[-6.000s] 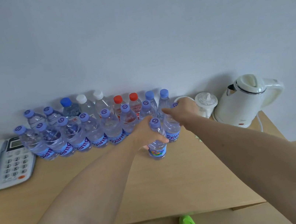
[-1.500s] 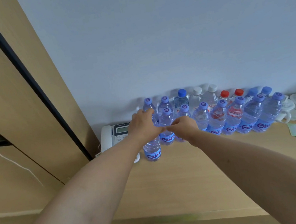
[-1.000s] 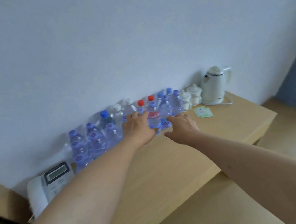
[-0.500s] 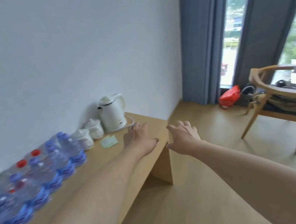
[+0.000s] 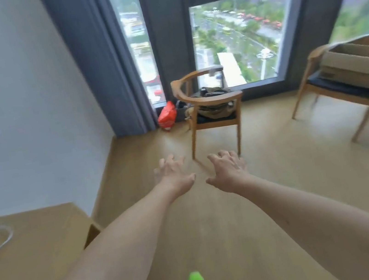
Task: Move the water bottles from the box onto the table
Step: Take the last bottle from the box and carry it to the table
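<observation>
At lower left, surface (image 5: 37,238): wooden top, its corner edge jutting toward the walkway; no bottles in view on it here.
Left hand (image 5: 174,177): held out over the floor, fingers (image 5: 172,162) spread and loosely bent, holding nothing.
Near chair (image 5: 211,109): wooden, a bag on its seat, front legs just beyond both hands; an obstacle on the straight line ahead.
Right hand (image 5: 228,171): beside the left, apart from it, fingers relaxed and empty.
Box (image 5: 355,65): cardboard, open-topped, resting on the far chair (image 5: 339,88) at right; any water bottles inside are hidden by its walls.
Step in hand (judged): crossing to the box for more bottles.
Advice: veer right of the near chair, reach in from above, grip one bottle per hand by the body.
Open room: broad bare floor (image 5: 280,173) between the chairs; the surface corner is the edge to mind when carrying bottles to it.
</observation>
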`<state>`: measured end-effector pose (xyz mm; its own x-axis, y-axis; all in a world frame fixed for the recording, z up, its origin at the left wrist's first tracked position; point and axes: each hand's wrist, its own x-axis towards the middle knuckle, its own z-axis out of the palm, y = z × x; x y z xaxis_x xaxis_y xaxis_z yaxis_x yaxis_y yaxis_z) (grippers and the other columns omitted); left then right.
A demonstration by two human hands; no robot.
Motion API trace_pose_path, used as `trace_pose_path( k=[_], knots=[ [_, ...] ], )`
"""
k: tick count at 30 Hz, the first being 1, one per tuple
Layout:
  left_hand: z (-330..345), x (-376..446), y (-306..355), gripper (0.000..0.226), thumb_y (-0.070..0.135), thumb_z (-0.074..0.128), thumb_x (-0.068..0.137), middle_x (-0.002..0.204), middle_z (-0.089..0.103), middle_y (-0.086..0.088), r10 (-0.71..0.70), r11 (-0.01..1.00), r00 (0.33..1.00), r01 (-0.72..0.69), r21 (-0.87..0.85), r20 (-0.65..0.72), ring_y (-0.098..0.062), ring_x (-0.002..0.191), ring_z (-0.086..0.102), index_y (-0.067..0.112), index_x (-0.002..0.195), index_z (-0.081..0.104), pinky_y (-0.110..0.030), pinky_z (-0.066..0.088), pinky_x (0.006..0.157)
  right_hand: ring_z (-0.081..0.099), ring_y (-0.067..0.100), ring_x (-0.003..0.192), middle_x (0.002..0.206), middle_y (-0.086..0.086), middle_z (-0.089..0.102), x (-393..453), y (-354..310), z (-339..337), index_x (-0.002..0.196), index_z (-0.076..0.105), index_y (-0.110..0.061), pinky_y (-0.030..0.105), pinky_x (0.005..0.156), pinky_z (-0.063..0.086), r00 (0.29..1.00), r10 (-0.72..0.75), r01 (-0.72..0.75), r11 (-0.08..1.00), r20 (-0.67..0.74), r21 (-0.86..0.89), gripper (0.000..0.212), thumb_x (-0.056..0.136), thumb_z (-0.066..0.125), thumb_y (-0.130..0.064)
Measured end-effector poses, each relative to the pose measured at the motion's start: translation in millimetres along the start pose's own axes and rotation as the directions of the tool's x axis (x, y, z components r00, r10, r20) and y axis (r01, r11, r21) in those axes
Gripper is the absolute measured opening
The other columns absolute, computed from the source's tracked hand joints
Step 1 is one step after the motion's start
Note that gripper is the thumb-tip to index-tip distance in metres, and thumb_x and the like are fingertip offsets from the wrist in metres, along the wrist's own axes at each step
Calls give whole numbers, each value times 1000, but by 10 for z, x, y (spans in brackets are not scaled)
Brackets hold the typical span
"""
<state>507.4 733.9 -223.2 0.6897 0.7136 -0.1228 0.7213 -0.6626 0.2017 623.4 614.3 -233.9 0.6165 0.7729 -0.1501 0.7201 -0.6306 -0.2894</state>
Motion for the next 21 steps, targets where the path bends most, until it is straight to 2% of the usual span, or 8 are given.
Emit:
trace_pose_path(
  k=[6,11,21],
  knots=[
    [353,1005,1214,70,56,65,88,153,45,-5,207,976,978,-204,-72,37,-28,141,40,33,151,43,-48,39,112,39,33,138,149,7,46,501,1251,-278,148,44,-31,47,107,37,961,275,-274,961,-19,33,68,89,69,-54],
    [541,2088,2341,74,55,65,89,158,41,-7,418,908,906,-415,-55,69,-30,146,35,29,154,39,-50,37,114,36,31,138,149,6,45,1244,2249,-631,149,42,-30,46,106,38,901,430,-428,903,-55,50,68,91,67,-54],
    [627,3738,4368,73,54,65,89,156,42,-7,621,784,776,-615,-88,109,-30,142,37,31,153,39,-49,40,111,36,30,140,151,6,43,2248,3928,-1516,154,37,-31,45,109,38,746,660,-646,750,-89,141,71,93,66,-55]
  ],
)
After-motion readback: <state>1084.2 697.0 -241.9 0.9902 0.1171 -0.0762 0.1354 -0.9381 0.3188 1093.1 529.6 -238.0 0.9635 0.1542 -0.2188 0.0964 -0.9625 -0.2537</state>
